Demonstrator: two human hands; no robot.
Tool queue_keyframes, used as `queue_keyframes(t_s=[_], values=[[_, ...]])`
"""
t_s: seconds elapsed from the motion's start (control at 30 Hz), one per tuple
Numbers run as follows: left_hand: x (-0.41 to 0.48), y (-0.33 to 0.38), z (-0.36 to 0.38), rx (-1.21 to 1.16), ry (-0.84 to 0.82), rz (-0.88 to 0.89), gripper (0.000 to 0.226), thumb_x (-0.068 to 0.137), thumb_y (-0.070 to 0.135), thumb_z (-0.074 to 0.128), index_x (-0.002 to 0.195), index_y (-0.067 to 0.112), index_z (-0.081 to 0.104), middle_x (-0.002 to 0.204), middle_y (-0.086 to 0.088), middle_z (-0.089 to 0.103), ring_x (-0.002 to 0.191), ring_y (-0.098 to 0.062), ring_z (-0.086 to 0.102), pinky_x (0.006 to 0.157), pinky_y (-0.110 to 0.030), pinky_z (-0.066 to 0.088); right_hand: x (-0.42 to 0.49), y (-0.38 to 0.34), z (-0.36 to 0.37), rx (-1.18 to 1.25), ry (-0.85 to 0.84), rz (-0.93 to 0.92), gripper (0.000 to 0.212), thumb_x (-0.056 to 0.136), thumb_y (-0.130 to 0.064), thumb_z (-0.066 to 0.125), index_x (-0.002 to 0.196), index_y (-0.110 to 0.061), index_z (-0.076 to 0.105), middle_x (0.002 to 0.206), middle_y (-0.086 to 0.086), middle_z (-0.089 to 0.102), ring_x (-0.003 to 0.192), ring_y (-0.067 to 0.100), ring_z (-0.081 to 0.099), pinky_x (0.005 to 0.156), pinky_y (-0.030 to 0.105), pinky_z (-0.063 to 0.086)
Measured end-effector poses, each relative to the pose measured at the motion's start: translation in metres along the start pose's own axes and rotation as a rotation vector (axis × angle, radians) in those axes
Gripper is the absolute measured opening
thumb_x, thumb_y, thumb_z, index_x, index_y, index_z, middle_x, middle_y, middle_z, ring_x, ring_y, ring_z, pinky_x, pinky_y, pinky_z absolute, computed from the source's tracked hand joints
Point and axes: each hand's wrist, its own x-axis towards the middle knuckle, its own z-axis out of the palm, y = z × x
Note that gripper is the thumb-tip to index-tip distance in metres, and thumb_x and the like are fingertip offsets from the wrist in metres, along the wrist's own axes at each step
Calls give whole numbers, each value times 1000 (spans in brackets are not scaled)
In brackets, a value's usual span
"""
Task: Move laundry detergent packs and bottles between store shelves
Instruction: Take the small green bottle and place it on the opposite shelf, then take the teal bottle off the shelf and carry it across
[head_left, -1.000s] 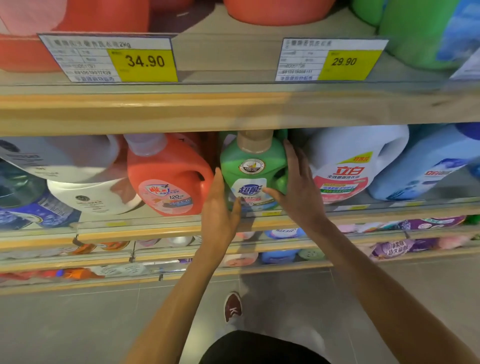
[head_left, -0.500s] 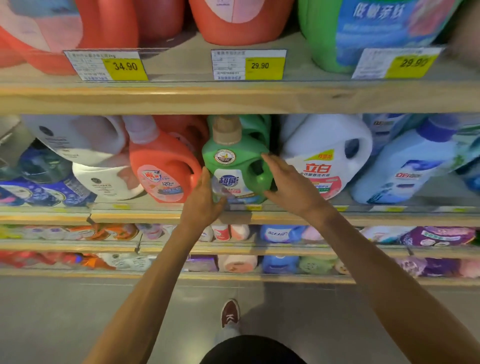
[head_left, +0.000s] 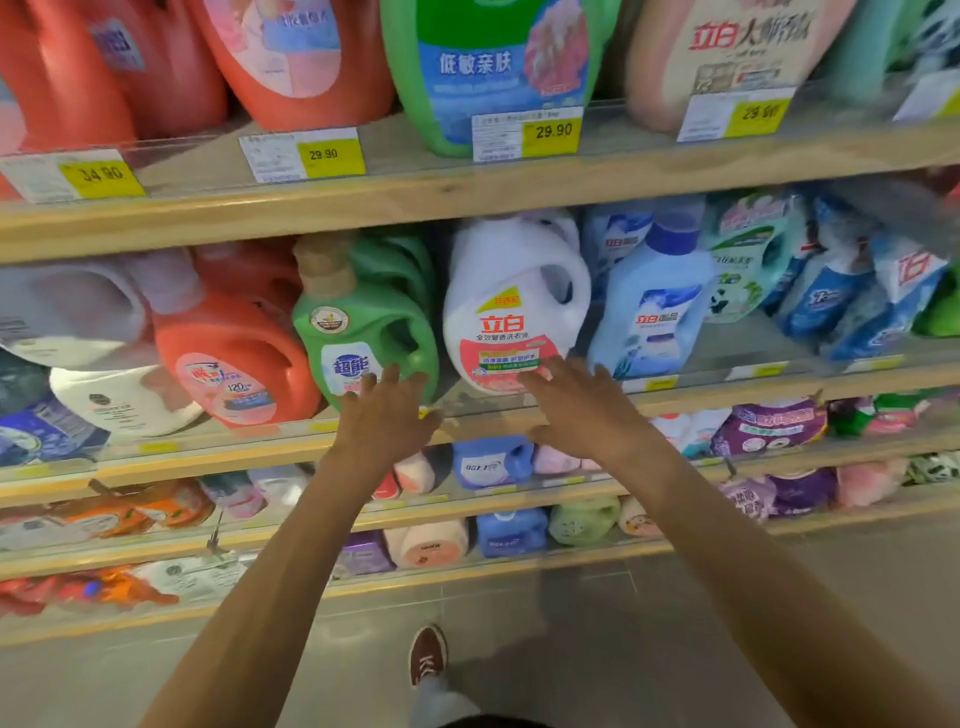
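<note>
A green detergent bottle with a tan cap stands on the middle shelf between an orange bottle and a white bottle with a red label. My left hand hovers in front of the green bottle's lower part with fingers spread and holds nothing. My right hand is spread just below the white bottle's label; its fingertips are at the label's lower edge. Whether they touch is unclear.
A light blue bottle and several refill packs fill the shelf to the right. Large red, green and pink jugs stand on the top shelf above price tags. Lower shelves hold small bottles and pouches. A shoe stands on the grey floor.
Both hands let go of the green bottle, which stays on the shelf. My right hand moved right toward the white bottle. The view shifted rightward and up.
</note>
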Motion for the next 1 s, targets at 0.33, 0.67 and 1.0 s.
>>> queue_keyframes(t_s=[0.33, 0.67, 1.0], values=[[-27, 113, -40, 28, 48, 199, 55, 95, 54, 52, 141, 24, 45, 137, -8, 53, 126, -32, 52, 97, -45, 48, -101, 88, -30, 38, -20, 205, 73, 94, -57, 52, 153, -23, 25, 155, 12, 26, 143, 35, 27, 112, 51, 31], [-21, 211, -91, 14, 171, 367, 53, 97, 53, 51, 141, 23, 48, 139, -7, 50, 128, -32, 47, 101, -47, 46, -140, 174, -87, 91, -5, 334, 67, 94, -50, 56, 149, -19, 32, 152, 12, 30, 140, 35, 30, 111, 52, 32], [21, 294, -138, -99, 338, 436, 42, 96, 50, 54, 130, 25, 54, 130, -3, 55, 123, -29, 51, 92, -42, 46, -125, 258, -129, 74, 78, 349, 71, 92, -51, 59, 151, -24, 31, 150, 11, 34, 140, 35, 29, 110, 53, 35]])
